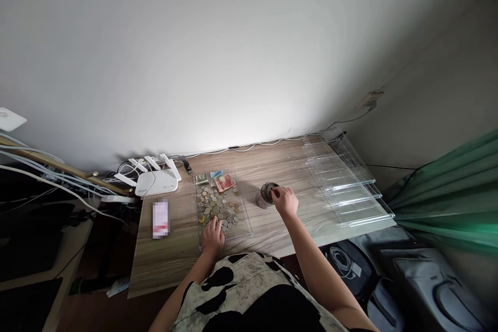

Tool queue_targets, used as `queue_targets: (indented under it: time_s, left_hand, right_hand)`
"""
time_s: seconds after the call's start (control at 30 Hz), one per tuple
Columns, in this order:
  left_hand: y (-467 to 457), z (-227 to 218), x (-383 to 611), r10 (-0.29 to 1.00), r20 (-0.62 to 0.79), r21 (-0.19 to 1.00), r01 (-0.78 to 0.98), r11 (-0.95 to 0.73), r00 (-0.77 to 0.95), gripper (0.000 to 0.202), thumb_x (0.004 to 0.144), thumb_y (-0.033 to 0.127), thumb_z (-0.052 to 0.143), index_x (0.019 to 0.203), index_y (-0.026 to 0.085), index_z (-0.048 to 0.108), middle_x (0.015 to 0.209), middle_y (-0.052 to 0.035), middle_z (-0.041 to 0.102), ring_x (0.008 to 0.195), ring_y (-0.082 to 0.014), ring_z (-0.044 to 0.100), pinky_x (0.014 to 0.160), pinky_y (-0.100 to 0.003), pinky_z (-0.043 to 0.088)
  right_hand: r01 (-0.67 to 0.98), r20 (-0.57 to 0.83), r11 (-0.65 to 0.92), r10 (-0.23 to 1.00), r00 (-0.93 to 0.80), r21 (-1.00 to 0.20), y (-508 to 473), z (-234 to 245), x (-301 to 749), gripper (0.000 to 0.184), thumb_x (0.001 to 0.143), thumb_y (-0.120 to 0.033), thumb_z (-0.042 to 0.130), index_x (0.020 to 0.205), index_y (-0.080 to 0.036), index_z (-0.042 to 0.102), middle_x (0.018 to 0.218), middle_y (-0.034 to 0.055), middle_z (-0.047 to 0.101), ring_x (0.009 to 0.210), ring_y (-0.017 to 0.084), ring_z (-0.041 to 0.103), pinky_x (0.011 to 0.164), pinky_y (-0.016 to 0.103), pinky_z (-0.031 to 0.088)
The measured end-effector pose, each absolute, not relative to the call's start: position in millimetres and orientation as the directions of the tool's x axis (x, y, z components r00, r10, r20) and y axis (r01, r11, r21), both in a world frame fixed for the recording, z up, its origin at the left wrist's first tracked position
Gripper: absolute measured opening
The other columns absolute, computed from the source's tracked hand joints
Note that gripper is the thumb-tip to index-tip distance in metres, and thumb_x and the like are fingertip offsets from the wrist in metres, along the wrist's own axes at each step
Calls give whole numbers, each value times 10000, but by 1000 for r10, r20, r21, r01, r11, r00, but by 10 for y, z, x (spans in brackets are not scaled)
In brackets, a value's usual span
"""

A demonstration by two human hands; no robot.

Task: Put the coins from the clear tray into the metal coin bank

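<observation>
A clear tray (245, 218) lies on the wooden desk (171, 264), with several coins (216, 206) spread across it and folded banknotes (224, 182) at its far end. My left hand (213, 237) rests on the near part of the tray, fingers bent down onto the coins. My right hand (285, 201) reaches to a small round tin (265, 195) to the right of the tray, its fingers pinched together over the tin's open top. What the fingertips hold is too small to see.
A white router (156, 181) with antennas stands at the back left, amid cables. A blurred card (161, 219) lies left of the tray. A stack of clear acrylic trays (344, 181) fills the desk's right end. Green fabric (447, 202) hangs at far right.
</observation>
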State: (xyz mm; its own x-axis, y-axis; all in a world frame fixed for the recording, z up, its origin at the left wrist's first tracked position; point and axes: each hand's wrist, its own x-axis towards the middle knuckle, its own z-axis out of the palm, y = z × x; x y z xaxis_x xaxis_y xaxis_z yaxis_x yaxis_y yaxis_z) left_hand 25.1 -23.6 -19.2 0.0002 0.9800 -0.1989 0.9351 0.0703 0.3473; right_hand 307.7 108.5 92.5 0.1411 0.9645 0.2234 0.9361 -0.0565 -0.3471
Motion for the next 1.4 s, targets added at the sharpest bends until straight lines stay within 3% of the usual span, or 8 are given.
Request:
queue_targets:
  time_s: [0.2,0.43,0.53,0.77,0.93,1.1,1.27,1.4]
  left_hand:
    - [-235,-187,249,976,-217,353,932,84,-6,526,822,183,434,1341,150,513,1471,-113,404,1336,-263,370,1097,-398,302]
    - [-225,-175,246,973,-233,344,935,87,-6,538,817,179,434,1350,155,502,1477,-107,396,1336,-260,368,1099,-404,301]
    - [-224,-168,245,971,-239,349,933,91,-5,538,818,186,437,1351,168,500,1481,-98,392,1338,-252,366,1099,-399,302]
    - [-222,-137,249,971,-238,359,928,97,-10,537,806,186,444,1339,178,513,1478,-96,398,1337,-256,368,1092,-408,308]
    - [-220,-144,254,975,-223,364,928,86,-3,544,802,181,445,1343,167,510,1474,-101,402,1336,-253,371,1095,-394,303]
    - [-234,-136,242,973,-226,430,893,135,-38,555,784,177,462,1336,156,515,1471,-116,403,1346,-278,357,1103,-443,286]
    - [-204,-100,280,994,-108,773,626,100,-25,415,843,274,428,1200,183,619,1319,-122,563,1242,-262,486,1044,-452,384]
    - [-119,-25,382,925,-375,911,166,378,-52,461,813,527,464,960,142,669,870,-122,700,728,-213,667,650,-351,544]
  right_hand:
    - [888,350,223,934,-76,-402,892,887,2690,284,914,-256,422,985,-192,689,920,81,682,890,177,577,788,256,423]
    - [895,-256,262,895,-365,-362,618,407,1987,240,885,-222,474,1049,-227,649,1055,66,666,972,189,590,725,243,439]
    - [907,-361,296,845,-395,-299,524,196,1905,195,877,-224,501,992,-206,657,1060,83,662,981,209,588,749,263,434]
    - [878,-298,347,844,-446,-330,456,76,1970,187,875,-172,487,856,-185,673,979,99,674,914,214,597,698,258,405]
    - [874,-195,204,929,-315,-442,418,169,2025,184,907,-254,481,891,-207,659,960,56,682,878,166,604,670,228,373]
    - [844,-250,75,938,-241,-531,387,270,2011,158,871,-292,543,837,-207,671,842,21,702,763,137,606,635,219,355]
    - [706,-354,-36,882,-310,-707,408,306,1858,137,753,-289,668,674,-178,682,673,20,685,636,128,585,578,213,377]
    - [560,-443,-206,834,-328,-802,461,323,1739,192,740,-317,660,636,-156,677,604,26,665,516,119,548,483,207,382]
